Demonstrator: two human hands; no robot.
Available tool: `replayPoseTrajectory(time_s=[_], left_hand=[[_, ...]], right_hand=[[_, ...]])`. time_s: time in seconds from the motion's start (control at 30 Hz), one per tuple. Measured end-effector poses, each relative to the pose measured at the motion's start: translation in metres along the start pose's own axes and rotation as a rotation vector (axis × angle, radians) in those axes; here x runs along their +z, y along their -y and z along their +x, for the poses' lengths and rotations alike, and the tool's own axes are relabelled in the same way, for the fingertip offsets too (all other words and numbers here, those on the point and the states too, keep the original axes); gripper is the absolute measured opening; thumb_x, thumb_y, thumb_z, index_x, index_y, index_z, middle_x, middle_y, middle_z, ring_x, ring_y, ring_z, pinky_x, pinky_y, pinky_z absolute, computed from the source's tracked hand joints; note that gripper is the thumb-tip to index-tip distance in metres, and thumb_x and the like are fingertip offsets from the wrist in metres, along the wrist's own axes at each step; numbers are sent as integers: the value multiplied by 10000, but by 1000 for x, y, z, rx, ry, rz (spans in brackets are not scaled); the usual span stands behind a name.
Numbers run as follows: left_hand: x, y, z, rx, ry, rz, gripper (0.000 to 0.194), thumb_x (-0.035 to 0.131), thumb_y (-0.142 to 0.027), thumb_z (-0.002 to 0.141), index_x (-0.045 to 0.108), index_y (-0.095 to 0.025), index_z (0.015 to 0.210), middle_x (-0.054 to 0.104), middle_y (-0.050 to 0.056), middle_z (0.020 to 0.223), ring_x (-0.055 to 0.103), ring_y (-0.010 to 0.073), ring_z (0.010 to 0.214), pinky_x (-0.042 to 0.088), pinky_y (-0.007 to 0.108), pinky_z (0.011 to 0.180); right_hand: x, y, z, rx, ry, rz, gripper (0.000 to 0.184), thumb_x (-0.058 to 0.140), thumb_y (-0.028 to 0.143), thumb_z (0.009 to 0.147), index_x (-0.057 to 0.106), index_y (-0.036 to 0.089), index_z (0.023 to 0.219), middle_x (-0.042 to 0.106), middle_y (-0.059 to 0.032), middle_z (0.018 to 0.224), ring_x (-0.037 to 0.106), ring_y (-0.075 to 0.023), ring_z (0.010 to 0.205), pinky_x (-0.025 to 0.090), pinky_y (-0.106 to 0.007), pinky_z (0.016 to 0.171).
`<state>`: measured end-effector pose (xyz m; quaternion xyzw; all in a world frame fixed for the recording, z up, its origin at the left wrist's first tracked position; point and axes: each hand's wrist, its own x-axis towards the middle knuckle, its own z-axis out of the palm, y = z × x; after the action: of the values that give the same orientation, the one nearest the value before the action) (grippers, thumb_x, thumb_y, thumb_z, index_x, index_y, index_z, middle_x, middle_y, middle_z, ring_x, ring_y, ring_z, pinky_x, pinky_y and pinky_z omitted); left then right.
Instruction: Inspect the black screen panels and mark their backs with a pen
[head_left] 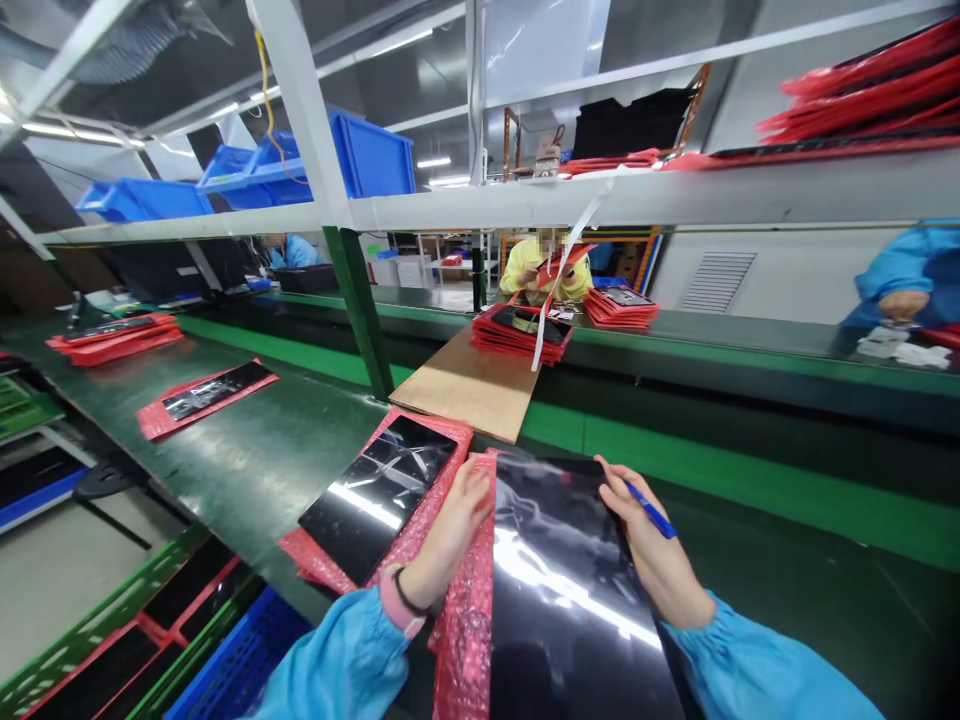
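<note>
At six o'clock, a black panel point(562, 600) is held tilted over the table point(247, 480), with red wrap point(465, 625) along its left side. The wrap is touched by the bent fingers of the left hand point(465, 495); whether it is gripped cannot be told. A pen point(651, 510) is held in the fingers of the right hand point(649, 535), which are set at the panel's right edge. Handling of this panel seems unfinished: its face is uncovered. At ten o'clock from it, a second panel point(386, 490) and, farther off, a third panel point(217, 390) are laid uncovered on wraps; at twelve, a stack point(521, 335) is set on a board point(457, 390).

A glossy black panel point(570, 620) overlaps pink bubble wrap point(465, 630), with a blue pen point(651, 510) near the panel's right edge.
</note>
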<state>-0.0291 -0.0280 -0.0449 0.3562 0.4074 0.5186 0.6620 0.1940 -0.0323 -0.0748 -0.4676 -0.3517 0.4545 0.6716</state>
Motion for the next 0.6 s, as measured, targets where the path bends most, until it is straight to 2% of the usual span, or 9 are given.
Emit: replayPoseTrajectory(time_s=[0.1, 0.17, 0.23, 0.3, 0.4, 0.47, 0.6], left_hand=[[-36, 9, -14, -2, -72, 334, 579, 656, -259, 704, 476, -149, 1243, 456, 159, 1398, 402, 255, 1313, 270, 336, 1088], [-53, 15, -21, -49, -103, 431, 597, 674, -214, 630, 501, -118, 1194, 473, 183, 1365, 418, 280, 1279, 266, 339, 1078], [-62, 19, -25, -104, -99, 446, 593, 672, -176, 592, 507, -112, 1158, 516, 180, 1283, 502, 270, 1150, 337, 346, 1007], [-66, 21, -27, -169, -74, 453, 555, 656, -164, 595, 505, -129, 1129, 565, 132, 1139, 569, 218, 949, 423, 329, 851], [-66, 21, -27, -276, -42, 466, 452, 674, -174, 614, 522, -158, 1039, 564, 31, 883, 553, 148, 728, 405, 269, 630], [-66, 19, -26, -324, -33, 475, 398, 717, -207, 616, 525, -167, 962, 529, -16, 770, 532, 127, 670, 371, 245, 582], [-62, 11, -19, -367, -4, 473, 396, 794, -298, 576, 515, -171, 826, 515, -46, 681, 515, 107, 601, 348, 232, 544]], right_hand=[[4, -25, -2, -11, 6, -26, 364, 745, 415, 669, 563, 245, 934, 681, -73, 1158, 562, -262, 1193, 359, -449, 1047], [8, -39, -3, -33, 17, -60, 357, 726, 432, 681, 563, 251, 942, 692, -71, 1102, 598, -267, 1130, 376, -463, 1029], [12, -48, -3, -58, 25, -105, 342, 719, 430, 676, 563, 245, 918, 694, -74, 1044, 610, -280, 1090, 382, -487, 1018], [16, -54, -5, -91, 31, -150, 355, 728, 400, 658, 560, 238, 926, 674, -85, 1068, 586, -297, 1121, 360, -509, 1033], [20, -59, -10, -167, 33, -200, 429, 715, 338, 663, 536, 245, 1041, 577, -94, 1265, 444, -284, 1290, 257, -482, 1109], [19, -62, -14, -194, 42, -225, 438, 684, 307, 690, 519, 247, 1091, 547, -96, 1309, 411, -276, 1319, 248, -471, 1117], [15, -72, -19, -188, 68, -265, 367, 640, 277, 722, 524, 239, 1068, 588, -111, 1254, 491, -303, 1254, 331, -508, 1064]])
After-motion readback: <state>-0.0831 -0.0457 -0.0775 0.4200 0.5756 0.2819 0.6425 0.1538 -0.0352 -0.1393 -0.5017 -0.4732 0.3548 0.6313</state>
